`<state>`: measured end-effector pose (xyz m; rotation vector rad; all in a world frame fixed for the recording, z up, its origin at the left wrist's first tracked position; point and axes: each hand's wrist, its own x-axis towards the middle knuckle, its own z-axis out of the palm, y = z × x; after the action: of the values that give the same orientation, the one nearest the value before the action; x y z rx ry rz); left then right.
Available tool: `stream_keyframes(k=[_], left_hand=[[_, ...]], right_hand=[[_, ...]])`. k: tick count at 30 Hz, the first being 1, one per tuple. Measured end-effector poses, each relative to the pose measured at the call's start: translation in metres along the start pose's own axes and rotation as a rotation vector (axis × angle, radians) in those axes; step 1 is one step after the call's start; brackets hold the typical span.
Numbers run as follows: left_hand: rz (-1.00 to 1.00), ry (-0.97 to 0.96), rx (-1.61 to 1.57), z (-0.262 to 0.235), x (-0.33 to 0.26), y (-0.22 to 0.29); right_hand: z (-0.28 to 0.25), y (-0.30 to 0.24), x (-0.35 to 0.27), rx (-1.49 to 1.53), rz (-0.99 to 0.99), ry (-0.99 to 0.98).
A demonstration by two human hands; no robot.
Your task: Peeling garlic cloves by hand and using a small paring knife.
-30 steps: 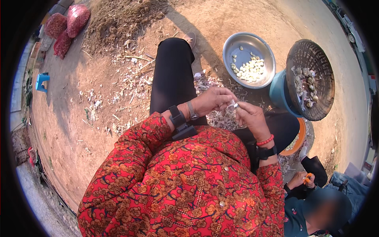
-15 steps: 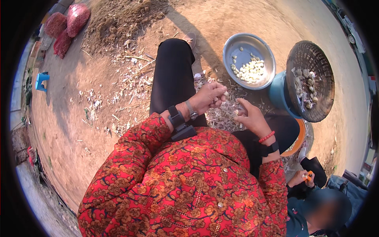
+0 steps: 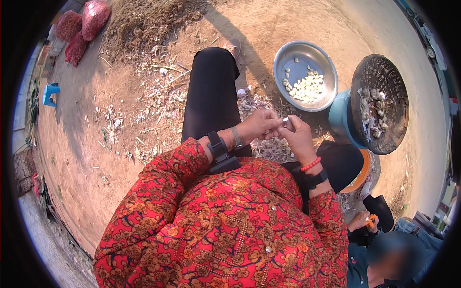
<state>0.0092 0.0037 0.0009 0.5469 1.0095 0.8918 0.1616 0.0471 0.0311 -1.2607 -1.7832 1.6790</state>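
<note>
Above my lap, both hands meet at the fingertips. My left hand [image 3: 261,125] is closed, its thumb and fingers pinched together, with a watch on its wrist. Against it presses my right hand [image 3: 298,137], its thumb and forefinger curled in, a red bead bracelet below. A small pale garlic clove [image 3: 286,120] shows between the fingertips; the fingers partly hide it. Ahead to the right stands a metal basin [image 3: 331,72] holding peeled garlic cloves [image 3: 307,88]. Beyond my right knee, a woven basket [image 3: 391,79] holds garlic bulbs [image 3: 373,105].
The basket rests on a blue bucket [image 3: 340,117]. An orange tub [image 3: 366,168] sits beside my right knee. Papery skins [image 3: 273,150] litter the ground between my legs. Another person's hands [image 3: 364,222] work at lower right. A blue stool [image 3: 50,95] and red mesh sacks [image 3: 95,20] lie left.
My right hand has moved left and closed in, so its fingertips now meet my left hand at the clove. Before, the hands were apart, with the right thumb and forefinger spread.
</note>
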Motion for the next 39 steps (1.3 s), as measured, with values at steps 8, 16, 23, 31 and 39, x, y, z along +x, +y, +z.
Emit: stream_keyframes(k=[8, 16, 23, 31, 39], left_hand=[[-0.111, 0.086, -0.208, -0.008, 0.012, -0.006], [-0.163, 0.028, -0.338, -0.006, 0.011, 0.004], [-0.133, -0.04, -0.244, -0.006, 0.008, 0.003], [-0.133, -0.094, -0.175, -0.009, 0.009, -0.003], [-0.122, -0.095, -0.08, -0.017, 0.011, -0.013]], right_hand=[[-0.052, -0.017, 0.031, 0.276, 0.216, 0.27], [-0.07, -0.003, 0.026, 0.389, 0.242, 0.266], [-0.035, 0.003, -0.004, 0.411, 0.349, 0.093], [-0.028, 0.015, -0.021, 0.195, 0.33, -0.013], [-0.017, 0.009, -0.03, 0.153, 0.278, 0.002]])
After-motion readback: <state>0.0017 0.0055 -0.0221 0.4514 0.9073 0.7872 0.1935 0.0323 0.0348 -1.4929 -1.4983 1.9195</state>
